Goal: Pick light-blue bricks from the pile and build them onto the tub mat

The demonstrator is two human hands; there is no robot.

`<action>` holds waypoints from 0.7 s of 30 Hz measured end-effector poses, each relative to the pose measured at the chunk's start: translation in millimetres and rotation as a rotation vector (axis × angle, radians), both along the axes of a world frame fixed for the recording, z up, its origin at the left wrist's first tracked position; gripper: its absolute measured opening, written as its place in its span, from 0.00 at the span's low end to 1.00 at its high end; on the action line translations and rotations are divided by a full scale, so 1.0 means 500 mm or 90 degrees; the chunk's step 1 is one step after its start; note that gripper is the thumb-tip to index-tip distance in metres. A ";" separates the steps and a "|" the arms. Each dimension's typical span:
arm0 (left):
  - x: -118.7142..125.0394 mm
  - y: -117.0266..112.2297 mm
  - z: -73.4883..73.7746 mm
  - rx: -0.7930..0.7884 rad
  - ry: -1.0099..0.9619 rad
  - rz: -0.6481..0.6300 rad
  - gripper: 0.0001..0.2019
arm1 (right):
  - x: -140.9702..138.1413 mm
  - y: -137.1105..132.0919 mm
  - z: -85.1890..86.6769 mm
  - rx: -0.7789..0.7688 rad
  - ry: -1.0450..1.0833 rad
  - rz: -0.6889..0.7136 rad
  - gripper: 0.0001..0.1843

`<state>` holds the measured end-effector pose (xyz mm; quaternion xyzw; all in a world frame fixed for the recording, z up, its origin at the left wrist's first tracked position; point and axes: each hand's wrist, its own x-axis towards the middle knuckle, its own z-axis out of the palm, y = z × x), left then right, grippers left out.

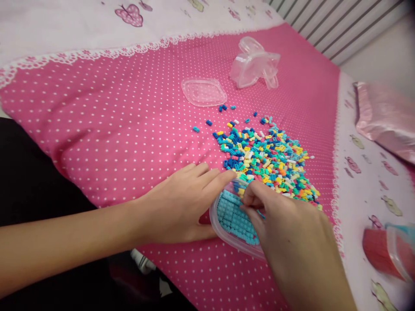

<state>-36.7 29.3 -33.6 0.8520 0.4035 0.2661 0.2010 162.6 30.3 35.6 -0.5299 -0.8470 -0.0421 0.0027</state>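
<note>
A clear plastic container [214, 224] stands on the pink dotted cloth, with light-blue toy bricks [235, 214] set side by side in neat rows inside it. My left hand [184, 203] grips its left side, fingers along the far rim and thumb at the near side. Over the container's right part is my right hand [292, 233], thumb and forefinger pinched together just above the blue rows. Whatever sits between those fingertips is hidden. Just beyond the container spreads a heap of loose multicoloured toy bricks [266, 155].
Behind the heap lie a clear lid [205, 92] and some stacked clear containers [254, 65]. A red tub [382, 252] stands at the right, near a shiny pink cushion [385, 119]. Metal rails [324, 26] border the far right corner.
</note>
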 end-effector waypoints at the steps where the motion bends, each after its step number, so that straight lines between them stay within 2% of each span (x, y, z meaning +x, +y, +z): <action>1: 0.000 0.000 0.000 0.001 0.000 0.000 0.31 | 0.001 -0.001 0.001 -0.005 0.001 -0.001 0.13; 10: 0.001 0.001 -0.001 -0.002 -0.001 -0.002 0.31 | 0.001 -0.007 0.004 -0.037 0.000 -0.028 0.14; 16: 0.001 0.001 -0.002 0.021 -0.006 0.003 0.32 | 0.022 0.006 -0.002 -0.025 0.008 0.066 0.10; 21: -0.001 -0.002 0.000 0.003 -0.003 0.000 0.32 | 0.011 -0.006 -0.002 0.016 0.013 0.001 0.11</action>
